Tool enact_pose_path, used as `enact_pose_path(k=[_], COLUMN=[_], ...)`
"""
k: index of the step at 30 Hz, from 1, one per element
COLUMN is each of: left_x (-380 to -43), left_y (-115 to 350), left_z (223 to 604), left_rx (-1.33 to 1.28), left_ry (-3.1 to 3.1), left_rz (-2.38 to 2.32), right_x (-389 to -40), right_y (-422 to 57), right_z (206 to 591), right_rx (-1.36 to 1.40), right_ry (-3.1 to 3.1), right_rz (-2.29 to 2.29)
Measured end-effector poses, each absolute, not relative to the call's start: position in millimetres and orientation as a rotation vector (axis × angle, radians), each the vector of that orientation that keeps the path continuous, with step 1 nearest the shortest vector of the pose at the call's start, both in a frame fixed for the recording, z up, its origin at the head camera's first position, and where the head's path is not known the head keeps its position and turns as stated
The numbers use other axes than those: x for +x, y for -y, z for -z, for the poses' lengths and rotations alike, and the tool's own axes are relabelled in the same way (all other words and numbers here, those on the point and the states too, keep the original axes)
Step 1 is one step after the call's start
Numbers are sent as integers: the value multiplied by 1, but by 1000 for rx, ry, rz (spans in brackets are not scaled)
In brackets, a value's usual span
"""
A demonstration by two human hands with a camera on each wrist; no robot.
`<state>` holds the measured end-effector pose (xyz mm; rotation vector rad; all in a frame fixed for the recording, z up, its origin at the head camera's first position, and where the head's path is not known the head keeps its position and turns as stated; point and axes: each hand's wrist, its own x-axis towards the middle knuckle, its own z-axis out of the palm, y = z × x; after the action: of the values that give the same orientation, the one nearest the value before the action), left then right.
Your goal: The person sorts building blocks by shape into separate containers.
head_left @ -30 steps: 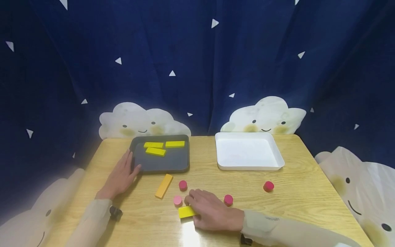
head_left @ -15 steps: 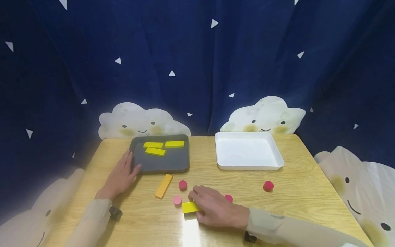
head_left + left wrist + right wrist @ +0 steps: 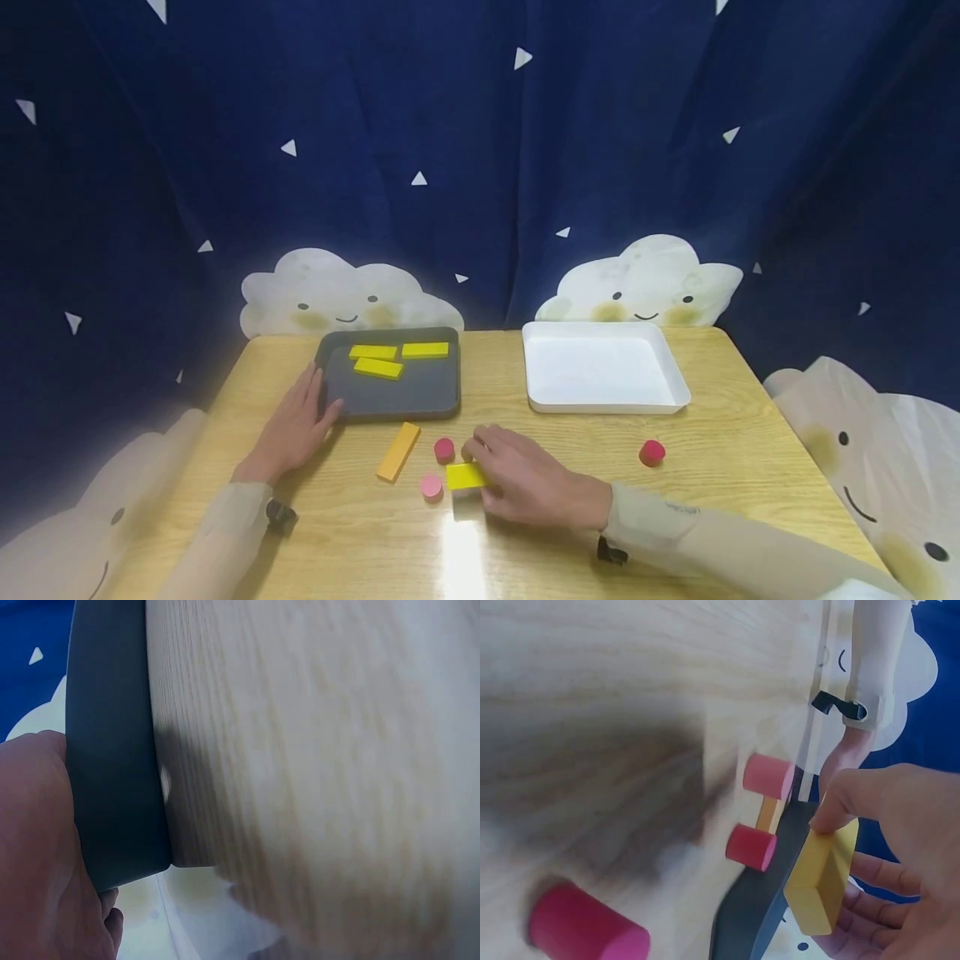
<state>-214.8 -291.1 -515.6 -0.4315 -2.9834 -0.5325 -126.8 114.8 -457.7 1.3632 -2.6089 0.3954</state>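
Observation:
Between the thumb and fingers of my right hand (image 3: pixel 528 479) is a yellow rectangular block (image 3: pixel 465 476), held above the table; the right wrist view shows the yellow block (image 3: pixel 819 881) clear of the wood. My left hand (image 3: pixel 291 429) rests along the left side of the dark grey tray (image 3: pixel 397 414), fingers straight, thumb at its front corner. Three yellow blocks (image 3: pixel 378 368) lie inside that tray. A red cylinder (image 3: pixel 444 451) and a pink cylinder (image 3: pixel 431 487) stand just left of the right hand. In the head view the right hand hides another red cylinder (image 3: pixel 585 922).
An orange block (image 3: pixel 398 452) lies in front of the grey tray. Back right stands a white tray (image 3: pixel 607 409) with nothing in it. One more red cylinder (image 3: pixel 652 453) is in front of it. A dark blue curtain (image 3: pixel 480 167) hangs behind the table.
My right hand has lifted the yellow block and carried it away from me and slightly right, now covering a red cylinder. My left hand stays at the grey tray.

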Motion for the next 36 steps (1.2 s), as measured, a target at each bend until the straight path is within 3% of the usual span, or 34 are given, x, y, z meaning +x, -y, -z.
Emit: enact_pose_path(k=[36], left_x=[-215], left_y=[292], left_z=[516], left_rx=[-408], left_ry=[3000], left_rz=[558], right_x=[-209], right_y=[-90], right_z=[416], right_rx=[1378], right_ry=[2437], right_rz=[-345])
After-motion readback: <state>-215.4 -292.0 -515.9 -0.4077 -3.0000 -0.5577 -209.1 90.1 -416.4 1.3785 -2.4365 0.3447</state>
